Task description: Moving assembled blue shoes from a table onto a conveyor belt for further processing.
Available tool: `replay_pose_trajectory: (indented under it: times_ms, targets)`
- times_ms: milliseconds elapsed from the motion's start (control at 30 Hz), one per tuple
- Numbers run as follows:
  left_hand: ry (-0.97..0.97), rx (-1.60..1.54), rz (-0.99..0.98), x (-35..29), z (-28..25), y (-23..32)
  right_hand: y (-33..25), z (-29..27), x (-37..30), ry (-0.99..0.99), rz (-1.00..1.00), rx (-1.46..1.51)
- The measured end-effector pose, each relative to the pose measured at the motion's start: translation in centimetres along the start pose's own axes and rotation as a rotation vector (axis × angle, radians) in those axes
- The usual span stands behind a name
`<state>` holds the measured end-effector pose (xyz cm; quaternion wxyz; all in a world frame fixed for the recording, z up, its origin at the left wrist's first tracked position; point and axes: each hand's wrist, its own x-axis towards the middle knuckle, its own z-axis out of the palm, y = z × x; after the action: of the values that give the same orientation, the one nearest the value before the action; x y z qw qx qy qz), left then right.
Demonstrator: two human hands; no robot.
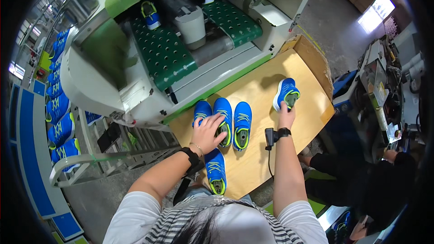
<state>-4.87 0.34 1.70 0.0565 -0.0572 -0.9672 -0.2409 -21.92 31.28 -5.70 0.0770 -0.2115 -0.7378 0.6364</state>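
Note:
My right hand (286, 113) grips a blue sneaker (289, 89) by its heel end, held over the right part of the wooden board, its lime-lined opening toward me. My left hand (209, 131) lies with fingers spread across two blue sneakers, the left one (203, 109) and the middle one (222, 106), touching both. It partly covers them. To their right, a third sneaker (242, 119) stands on the board with its toe pointing away. Closer to my body, another sneaker (215, 170) rests at the board's near left edge.
Beyond the wooden board (266, 153) stands a machine with two perforated green belts (162, 54), carrying small sneakers (150, 15). A cardboard edge (312, 58) rims the board's far right. Several blue sneakers (61, 129) line a rack at left. A person in dark clothing (361, 185) works at right.

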Motion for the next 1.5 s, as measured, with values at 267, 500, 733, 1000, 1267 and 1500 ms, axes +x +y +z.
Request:
replay_pose_trajectory:
  times_ms: [267,500,733,1000,1267,1500]
  targets:
    - [-0.375,-1.811,-0.432,6.1,-4.9,5.7,-14.0,0.8,-18.0,-0.676,-0.573,0.046]
    - [0.099,-2.283,-0.191,9.0,-11.5,0.3,0.4,2.4,-20.5,-0.525,-0.198,-0.163]
    - [0.31,-2.228,-0.425,8.3,-12.6,-2.6,-4.8,0.9,-16.4,-0.28,0.081,0.182]
    - [0.222,-2.09,-0.442,5.0,-9.5,-1.9,-25.5,12.1,-2.7,-0.393,-0.867,-0.008]
    - [0.017,-0.111,-0.083,1.4,-1.0,-0.1,-23.4,19.4,3.0,-0.238,-0.92,-0.134]
    - [0.054,0.052,-0.04,0.8,1.4,-0.3,2.7,0.9,-14.1,-0.511,-0.324,-0.537]
